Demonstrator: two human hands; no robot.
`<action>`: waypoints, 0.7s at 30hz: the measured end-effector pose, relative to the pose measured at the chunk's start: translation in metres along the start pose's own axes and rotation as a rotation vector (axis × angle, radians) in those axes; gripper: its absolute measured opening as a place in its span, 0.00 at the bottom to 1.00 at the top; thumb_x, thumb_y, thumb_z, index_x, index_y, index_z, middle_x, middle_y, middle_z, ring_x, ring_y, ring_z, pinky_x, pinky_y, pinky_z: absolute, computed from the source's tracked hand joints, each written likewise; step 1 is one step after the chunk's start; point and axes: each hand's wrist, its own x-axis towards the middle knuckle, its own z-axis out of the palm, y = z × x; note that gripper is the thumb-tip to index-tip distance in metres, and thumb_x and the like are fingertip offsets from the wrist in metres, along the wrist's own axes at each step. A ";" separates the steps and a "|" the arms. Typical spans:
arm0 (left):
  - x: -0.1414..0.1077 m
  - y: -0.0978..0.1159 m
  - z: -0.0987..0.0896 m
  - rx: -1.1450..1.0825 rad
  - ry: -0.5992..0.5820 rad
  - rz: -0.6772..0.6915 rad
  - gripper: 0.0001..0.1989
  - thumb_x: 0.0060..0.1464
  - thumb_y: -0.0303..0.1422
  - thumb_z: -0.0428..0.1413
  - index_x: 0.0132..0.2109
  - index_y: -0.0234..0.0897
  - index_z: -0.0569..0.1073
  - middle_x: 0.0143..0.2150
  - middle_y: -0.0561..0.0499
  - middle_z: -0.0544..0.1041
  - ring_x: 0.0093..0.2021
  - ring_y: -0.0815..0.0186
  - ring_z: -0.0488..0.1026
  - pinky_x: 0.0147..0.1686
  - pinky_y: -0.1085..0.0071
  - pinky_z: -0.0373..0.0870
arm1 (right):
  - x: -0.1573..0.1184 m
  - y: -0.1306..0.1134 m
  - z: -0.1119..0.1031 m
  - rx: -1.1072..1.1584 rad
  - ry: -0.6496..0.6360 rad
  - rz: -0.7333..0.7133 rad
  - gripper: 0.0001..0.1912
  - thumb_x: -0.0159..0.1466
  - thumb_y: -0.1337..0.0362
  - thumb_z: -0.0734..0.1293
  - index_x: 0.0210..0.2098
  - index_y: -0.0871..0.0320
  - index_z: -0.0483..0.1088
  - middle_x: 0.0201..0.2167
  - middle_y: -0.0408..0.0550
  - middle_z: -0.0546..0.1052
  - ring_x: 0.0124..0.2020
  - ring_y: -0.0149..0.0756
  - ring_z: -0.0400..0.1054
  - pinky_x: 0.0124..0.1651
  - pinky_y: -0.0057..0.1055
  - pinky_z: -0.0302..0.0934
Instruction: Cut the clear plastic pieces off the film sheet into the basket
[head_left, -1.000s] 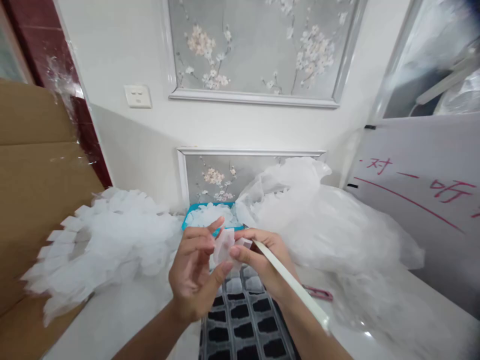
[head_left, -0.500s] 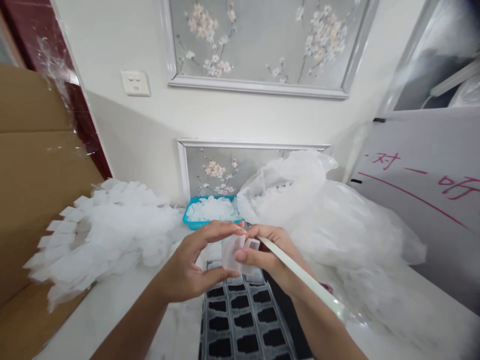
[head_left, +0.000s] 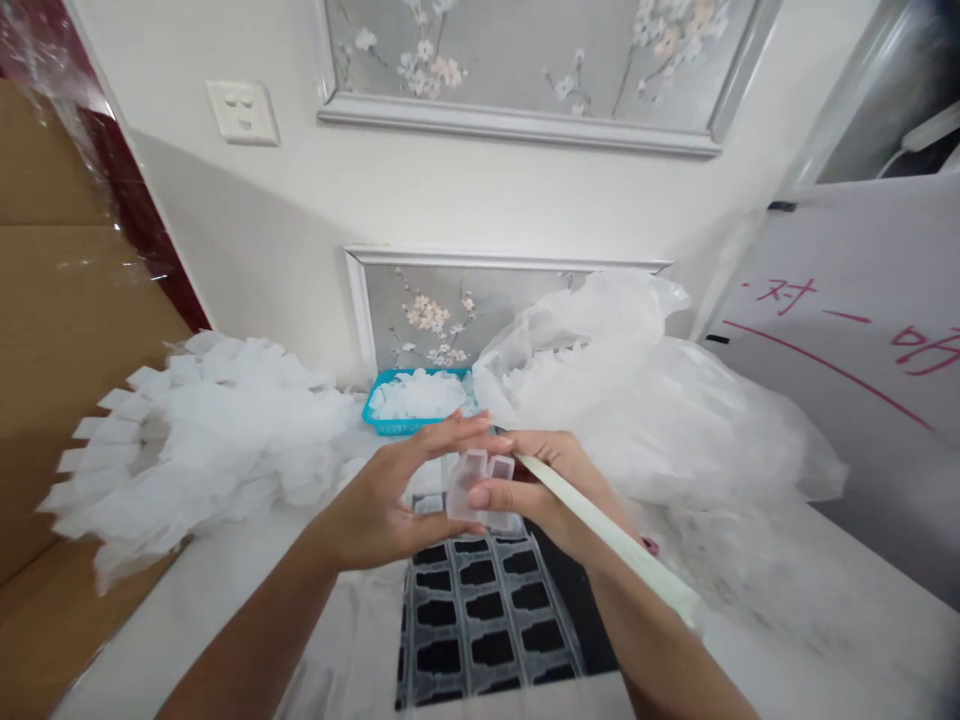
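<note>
Between my two hands are small translucent plastic pieces [head_left: 467, 486], held above a tray. My left hand [head_left: 390, 500] grips one piece between its thumb below and fingers above. My right hand [head_left: 551, 490] pinches the right-hand piece with thumb and fingers, and a long pale green strip [head_left: 600, 535] also sticks out of this hand, running back along the forearm. Below the hands lies a clear frame with rows of openings [head_left: 471, 605] over a black surface.
A blue basket [head_left: 401, 426] of translucent pieces stands by the wall. White pieces [head_left: 232, 430] are heaped at left beside a cardboard box [head_left: 67, 320]. A clear plastic bag [head_left: 675, 420] and a whiteboard [head_left: 847, 400] are at right.
The camera view has shifted, so the background sits higher in the picture. The translucent pieces between my hands now show more upright, side by side.
</note>
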 end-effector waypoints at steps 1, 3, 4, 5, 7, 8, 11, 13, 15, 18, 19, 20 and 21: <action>0.001 0.000 0.000 0.002 -0.004 0.008 0.42 0.49 0.30 0.67 0.67 0.47 0.57 0.63 0.45 0.69 0.66 0.55 0.63 0.67 0.55 0.59 | 0.000 0.000 0.000 0.001 0.002 -0.004 0.10 0.52 0.61 0.78 0.28 0.60 0.77 0.21 0.39 0.68 0.24 0.26 0.57 0.27 0.26 0.51; 0.003 0.001 0.000 0.010 -0.011 0.025 0.42 0.49 0.30 0.67 0.67 0.46 0.58 0.61 0.45 0.71 0.65 0.55 0.64 0.68 0.54 0.57 | -0.001 -0.001 0.001 0.018 0.002 -0.015 0.09 0.52 0.61 0.77 0.29 0.59 0.78 0.22 0.40 0.69 0.25 0.27 0.58 0.29 0.26 0.52; 0.004 0.002 -0.001 0.012 -0.015 0.032 0.41 0.50 0.30 0.67 0.67 0.45 0.58 0.60 0.45 0.72 0.65 0.55 0.64 0.69 0.53 0.56 | -0.002 -0.001 0.001 0.026 0.003 -0.022 0.08 0.53 0.62 0.77 0.29 0.59 0.78 0.22 0.40 0.70 0.26 0.27 0.59 0.30 0.27 0.53; 0.004 0.002 -0.001 0.013 -0.017 0.036 0.41 0.50 0.30 0.67 0.67 0.45 0.58 0.60 0.45 0.73 0.65 0.55 0.64 0.69 0.53 0.56 | -0.002 -0.001 0.002 0.029 0.003 -0.028 0.08 0.53 0.62 0.77 0.30 0.59 0.78 0.23 0.40 0.70 0.26 0.28 0.59 0.31 0.27 0.53; 0.005 0.002 0.000 0.011 -0.017 0.044 0.41 0.50 0.30 0.67 0.67 0.44 0.58 0.60 0.45 0.73 0.65 0.55 0.64 0.69 0.54 0.55 | -0.003 -0.003 0.002 0.025 0.007 -0.034 0.06 0.53 0.63 0.76 0.29 0.59 0.78 0.22 0.39 0.69 0.26 0.27 0.58 0.31 0.27 0.53; 0.005 0.002 0.000 0.007 -0.015 0.049 0.41 0.50 0.29 0.66 0.67 0.44 0.58 0.60 0.45 0.73 0.65 0.55 0.64 0.69 0.54 0.56 | -0.003 -0.004 0.003 0.019 0.009 -0.037 0.06 0.53 0.64 0.76 0.28 0.59 0.78 0.22 0.39 0.69 0.26 0.27 0.58 0.30 0.27 0.53; 0.004 0.001 0.001 0.001 -0.012 0.056 0.40 0.51 0.29 0.66 0.67 0.44 0.58 0.59 0.45 0.73 0.65 0.55 0.64 0.69 0.54 0.56 | -0.004 -0.006 0.003 -0.005 0.010 -0.053 0.04 0.54 0.65 0.75 0.28 0.58 0.78 0.22 0.38 0.68 0.26 0.27 0.57 0.30 0.26 0.52; 0.005 0.001 0.002 0.005 -0.012 0.055 0.40 0.51 0.30 0.66 0.67 0.44 0.58 0.59 0.45 0.74 0.66 0.55 0.63 0.69 0.53 0.56 | -0.004 -0.006 0.004 -0.027 0.013 -0.054 0.05 0.55 0.64 0.75 0.27 0.58 0.77 0.22 0.38 0.67 0.25 0.27 0.56 0.30 0.27 0.52; 0.005 0.000 0.003 0.015 -0.016 0.056 0.40 0.51 0.30 0.66 0.67 0.44 0.57 0.58 0.45 0.74 0.66 0.55 0.63 0.69 0.53 0.56 | -0.004 -0.006 0.005 -0.037 0.021 -0.035 0.07 0.55 0.62 0.75 0.27 0.58 0.77 0.22 0.38 0.67 0.25 0.27 0.56 0.29 0.27 0.52; 0.005 0.000 0.004 0.043 -0.025 0.048 0.39 0.52 0.30 0.66 0.67 0.45 0.58 0.58 0.46 0.74 0.65 0.55 0.64 0.69 0.52 0.56 | -0.004 -0.007 0.006 -0.046 0.035 0.001 0.09 0.53 0.60 0.76 0.29 0.59 0.77 0.23 0.40 0.70 0.25 0.28 0.58 0.29 0.27 0.54; 0.005 0.001 0.004 0.054 -0.029 0.043 0.39 0.52 0.29 0.65 0.67 0.45 0.57 0.57 0.46 0.75 0.65 0.55 0.64 0.69 0.52 0.56 | -0.004 -0.007 0.006 -0.054 0.035 0.007 0.10 0.53 0.60 0.76 0.29 0.59 0.77 0.24 0.41 0.71 0.26 0.29 0.60 0.29 0.28 0.55; 0.005 0.001 0.004 0.064 -0.033 0.038 0.39 0.53 0.29 0.64 0.67 0.45 0.57 0.57 0.46 0.75 0.65 0.55 0.65 0.69 0.51 0.55 | -0.005 -0.008 0.006 -0.065 0.032 0.009 0.10 0.53 0.59 0.76 0.29 0.59 0.77 0.25 0.41 0.71 0.26 0.30 0.61 0.30 0.28 0.56; 0.005 0.001 0.004 0.074 -0.036 0.036 0.39 0.54 0.29 0.64 0.68 0.45 0.55 0.57 0.45 0.75 0.64 0.55 0.65 0.69 0.51 0.55 | -0.005 -0.008 0.006 -0.078 0.031 0.004 0.10 0.53 0.59 0.76 0.30 0.59 0.77 0.25 0.42 0.72 0.27 0.30 0.62 0.30 0.28 0.57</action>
